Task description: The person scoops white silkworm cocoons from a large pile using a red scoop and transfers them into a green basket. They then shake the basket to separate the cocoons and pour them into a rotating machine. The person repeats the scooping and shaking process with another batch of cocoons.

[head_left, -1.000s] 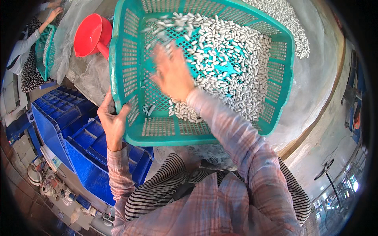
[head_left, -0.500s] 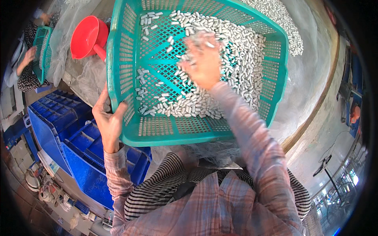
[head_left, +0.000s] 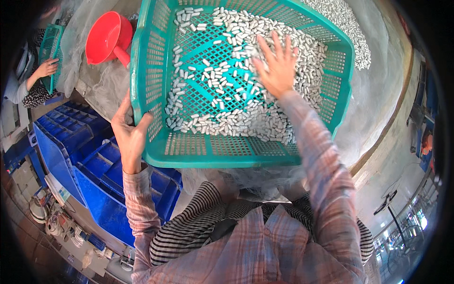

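Observation:
A green plastic basket with mesh walls and a lattice bottom lies before me. Many small white capsule-shaped pieces are in it, thickest at the right and along the near side, sparser at the left, where bare lattice shows. My left hand grips the basket's left wall near the close corner, thumb inside and fingers outside, partly hidden. My right hand rests palm down on the pieces right of the basket's middle. Its fingers are spread, and nothing is held in them.
A red dipper with a handle sits left of the basket. Blue plastic crates stand at the near left. A heap of similar white pieces lies on pale sheeting at far right. Another person's hand touches a second green basket.
My right hand has moved to the right across the pieces, its fingers now spread. More pieces lie scattered over the lattice's middle. The basket has shifted slightly; my left hand keeps its grip.

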